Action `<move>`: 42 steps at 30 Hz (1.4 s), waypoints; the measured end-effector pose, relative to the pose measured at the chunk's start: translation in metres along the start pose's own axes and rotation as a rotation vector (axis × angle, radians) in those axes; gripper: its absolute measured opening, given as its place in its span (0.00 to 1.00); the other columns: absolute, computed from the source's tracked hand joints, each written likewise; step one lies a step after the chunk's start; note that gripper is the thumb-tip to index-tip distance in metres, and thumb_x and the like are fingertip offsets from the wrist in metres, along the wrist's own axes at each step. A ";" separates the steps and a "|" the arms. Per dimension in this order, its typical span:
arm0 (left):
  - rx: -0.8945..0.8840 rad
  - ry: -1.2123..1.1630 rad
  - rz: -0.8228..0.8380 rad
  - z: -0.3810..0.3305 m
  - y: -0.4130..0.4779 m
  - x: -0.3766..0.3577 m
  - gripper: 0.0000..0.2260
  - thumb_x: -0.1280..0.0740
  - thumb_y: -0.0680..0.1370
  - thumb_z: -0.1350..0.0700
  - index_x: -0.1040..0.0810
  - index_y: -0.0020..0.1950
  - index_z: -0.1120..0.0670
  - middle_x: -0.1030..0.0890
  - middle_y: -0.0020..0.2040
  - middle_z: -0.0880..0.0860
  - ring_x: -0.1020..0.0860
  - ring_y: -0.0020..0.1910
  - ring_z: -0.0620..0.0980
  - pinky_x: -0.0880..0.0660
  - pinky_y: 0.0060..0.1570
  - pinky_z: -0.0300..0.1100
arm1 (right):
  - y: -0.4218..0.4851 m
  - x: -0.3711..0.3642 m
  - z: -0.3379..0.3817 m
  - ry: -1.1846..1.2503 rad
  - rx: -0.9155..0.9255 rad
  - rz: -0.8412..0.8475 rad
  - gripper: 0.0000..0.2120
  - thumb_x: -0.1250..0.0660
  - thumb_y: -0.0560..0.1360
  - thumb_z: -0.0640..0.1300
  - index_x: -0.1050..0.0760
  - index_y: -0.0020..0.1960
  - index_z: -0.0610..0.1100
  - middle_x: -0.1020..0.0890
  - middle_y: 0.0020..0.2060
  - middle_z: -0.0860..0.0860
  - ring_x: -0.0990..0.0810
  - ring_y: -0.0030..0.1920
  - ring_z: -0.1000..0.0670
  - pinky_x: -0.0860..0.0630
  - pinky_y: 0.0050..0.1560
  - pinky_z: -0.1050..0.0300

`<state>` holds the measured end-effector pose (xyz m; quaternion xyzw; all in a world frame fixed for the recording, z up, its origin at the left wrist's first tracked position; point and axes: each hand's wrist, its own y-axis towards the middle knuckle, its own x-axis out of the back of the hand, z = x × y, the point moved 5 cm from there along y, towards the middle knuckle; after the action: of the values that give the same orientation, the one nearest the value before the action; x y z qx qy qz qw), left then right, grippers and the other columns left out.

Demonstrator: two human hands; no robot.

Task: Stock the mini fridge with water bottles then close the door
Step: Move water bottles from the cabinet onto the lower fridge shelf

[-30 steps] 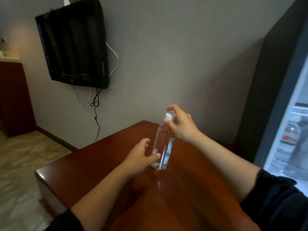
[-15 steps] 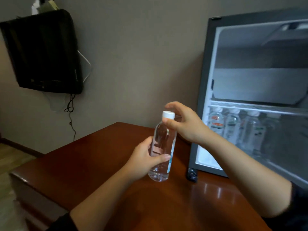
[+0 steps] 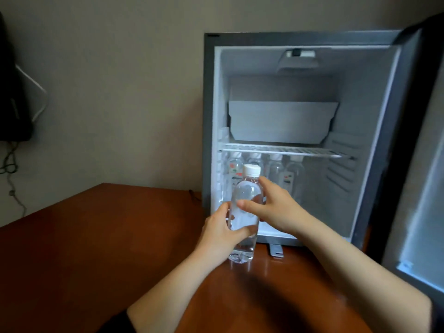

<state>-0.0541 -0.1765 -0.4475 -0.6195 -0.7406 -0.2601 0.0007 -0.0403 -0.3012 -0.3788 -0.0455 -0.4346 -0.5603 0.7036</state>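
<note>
A clear water bottle [image 3: 245,195] with a white cap is held upright just above the wooden table [image 3: 96,248], in front of the open mini fridge [image 3: 374,131]. My left hand [image 3: 219,233] wraps its lower body. My right hand [image 3: 276,210] grips the upper body from the right, thumb across the front. Several water bottles [image 3: 276,169] stand in a row at the back of the fridge, below a white wire shelf [image 3: 283,150]. The fridge door [image 3: 418,179] stands swung open at the far right.
A black wall-mounted TV [image 3: 12,97] with hanging cables is at the left edge. A grey wall rises behind the table. A small metal foot [image 3: 276,250] sits under the fridge's front edge.
The view has swung right, bringing the whole fridge into frame. The bottle has moved right to the fridge opening. My right hand slid from the cap down to the bottle's body.
</note>
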 end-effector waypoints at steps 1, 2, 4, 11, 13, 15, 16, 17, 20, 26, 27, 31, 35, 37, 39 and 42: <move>0.000 -0.004 0.023 -0.002 0.003 -0.009 0.19 0.25 0.61 0.44 0.28 0.47 0.40 0.20 0.48 0.48 0.21 0.50 0.48 0.23 0.53 0.50 | -0.002 0.007 -0.006 -0.018 -0.016 -0.010 0.23 0.29 0.70 0.55 0.29 0.62 0.49 0.20 0.48 0.51 0.20 0.48 0.48 0.24 0.53 0.48; -0.006 -0.009 0.044 -0.005 0.006 -0.018 0.18 0.25 0.64 0.47 0.28 0.48 0.40 0.21 0.49 0.47 0.22 0.52 0.47 0.24 0.54 0.47 | -0.003 0.013 -0.011 -0.039 -0.032 -0.019 0.24 0.30 0.70 0.56 0.30 0.63 0.50 0.20 0.47 0.51 0.21 0.48 0.48 0.24 0.54 0.48; -0.021 -0.012 0.072 -0.012 0.011 -0.034 0.18 0.25 0.68 0.50 0.30 0.52 0.40 0.22 0.50 0.46 0.24 0.54 0.46 0.28 0.52 0.40 | -0.004 0.025 -0.022 -0.091 -0.064 -0.045 0.26 0.31 0.71 0.58 0.32 0.65 0.51 0.20 0.47 0.50 0.21 0.49 0.46 0.24 0.55 0.47; -0.060 -0.014 0.181 -0.028 0.030 -0.085 0.27 0.31 0.73 0.48 0.36 0.70 0.47 0.26 0.62 0.44 0.28 0.63 0.46 0.30 0.59 0.41 | -0.005 0.066 -0.060 -0.217 -0.207 -0.148 0.26 0.33 0.72 0.59 0.33 0.65 0.51 0.19 0.52 0.47 0.23 0.55 0.41 0.27 0.54 0.49; -0.075 -0.010 0.231 -0.032 0.034 -0.098 0.26 0.32 0.75 0.50 0.37 0.71 0.45 0.27 0.60 0.43 0.27 0.63 0.45 0.29 0.61 0.41 | -0.006 0.076 -0.071 -0.230 -0.251 -0.180 0.25 0.33 0.72 0.59 0.33 0.65 0.51 0.20 0.55 0.47 0.23 0.56 0.42 0.27 0.53 0.51; -0.068 -0.012 0.278 -0.033 0.038 -0.110 0.26 0.34 0.76 0.51 0.38 0.72 0.44 0.28 0.63 0.44 0.28 0.65 0.46 0.29 0.64 0.46 | -0.006 0.083 -0.080 -0.245 -0.287 -0.205 0.25 0.33 0.73 0.57 0.34 0.66 0.49 0.22 0.58 0.48 0.23 0.58 0.43 0.27 0.51 0.53; -0.068 -0.009 0.296 -0.034 0.041 -0.115 0.27 0.34 0.76 0.51 0.39 0.73 0.43 0.28 0.66 0.44 0.29 0.66 0.46 0.29 0.65 0.49 | -0.005 0.086 -0.084 -0.247 -0.300 -0.214 0.25 0.32 0.73 0.56 0.33 0.66 0.48 0.22 0.58 0.48 0.23 0.58 0.44 0.26 0.53 0.52; -0.063 -0.011 0.312 -0.034 0.043 -0.120 0.28 0.34 0.77 0.50 0.41 0.74 0.44 0.30 0.68 0.45 0.30 0.68 0.46 0.30 0.66 0.50 | -0.003 0.087 -0.088 -0.237 -0.310 -0.223 0.24 0.32 0.73 0.55 0.33 0.66 0.47 0.21 0.58 0.48 0.22 0.58 0.44 0.24 0.54 0.50; -0.034 -0.033 0.337 -0.033 0.050 -0.134 0.30 0.35 0.77 0.52 0.45 0.76 0.45 0.34 0.72 0.47 0.32 0.69 0.46 0.31 0.67 0.49 | 0.003 0.089 -0.101 -0.201 -0.353 -0.246 0.21 0.31 0.74 0.52 0.32 0.62 0.46 0.21 0.55 0.49 0.21 0.55 0.46 0.23 0.55 0.48; -0.040 -0.054 0.386 -0.028 0.059 -0.165 0.32 0.36 0.78 0.56 0.50 0.77 0.46 0.37 0.74 0.47 0.37 0.72 0.46 0.38 0.68 0.40 | 0.011 0.094 -0.127 -0.241 -0.470 -0.307 0.21 0.33 0.75 0.52 0.36 0.62 0.46 0.21 0.53 0.46 0.20 0.52 0.43 0.21 0.52 0.46; -0.042 -0.065 0.389 -0.026 0.061 -0.170 0.33 0.35 0.78 0.56 0.51 0.77 0.46 0.37 0.74 0.46 0.38 0.73 0.46 0.39 0.70 0.41 | 0.013 0.095 -0.131 -0.248 -0.492 -0.309 0.22 0.34 0.75 0.52 0.37 0.64 0.45 0.21 0.55 0.46 0.20 0.53 0.43 0.21 0.52 0.47; -0.021 -0.087 0.403 -0.016 0.073 -0.183 0.35 0.34 0.77 0.55 0.52 0.76 0.42 0.39 0.75 0.47 0.39 0.74 0.47 0.38 0.72 0.49 | 0.027 0.099 -0.141 -0.219 -0.569 -0.300 0.23 0.35 0.76 0.50 0.39 0.67 0.46 0.23 0.58 0.45 0.21 0.56 0.42 0.22 0.53 0.47; -0.155 0.138 0.407 -0.016 0.085 -0.183 0.34 0.35 0.77 0.52 0.52 0.76 0.43 0.42 0.76 0.47 0.42 0.75 0.49 0.41 0.73 0.51 | 0.040 0.102 -0.151 -0.191 -0.594 -0.337 0.22 0.35 0.77 0.48 0.38 0.66 0.46 0.24 0.60 0.45 0.23 0.58 0.42 0.24 0.53 0.48; -0.357 0.501 0.295 -0.028 0.095 -0.174 0.34 0.36 0.77 0.52 0.53 0.77 0.47 0.47 0.78 0.50 0.48 0.77 0.51 0.47 0.75 0.50 | 0.047 0.102 -0.157 -0.182 -0.597 -0.379 0.22 0.33 0.76 0.48 0.36 0.66 0.45 0.23 0.60 0.44 0.24 0.59 0.41 0.24 0.56 0.46; -0.477 0.762 0.186 -0.037 0.108 -0.165 0.34 0.37 0.77 0.52 0.54 0.77 0.49 0.52 0.78 0.51 0.55 0.77 0.51 0.54 0.75 0.50 | 0.054 0.102 -0.162 -0.179 -0.596 -0.411 0.25 0.31 0.74 0.50 0.36 0.67 0.45 0.23 0.61 0.43 0.25 0.61 0.39 0.25 0.58 0.44; -0.583 0.980 0.114 -0.041 0.133 -0.155 0.33 0.37 0.76 0.51 0.50 0.77 0.49 0.54 0.78 0.52 0.59 0.77 0.51 0.57 0.74 0.53 | 0.064 0.100 -0.169 -0.174 -0.569 -0.443 0.24 0.32 0.74 0.52 0.34 0.65 0.45 0.22 0.59 0.43 0.24 0.60 0.39 0.25 0.59 0.43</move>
<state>0.0911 -0.3219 -0.4116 -0.4399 -0.5169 -0.7102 0.1871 0.1074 -0.4460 -0.3899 -0.1916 -0.3187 -0.7916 0.4848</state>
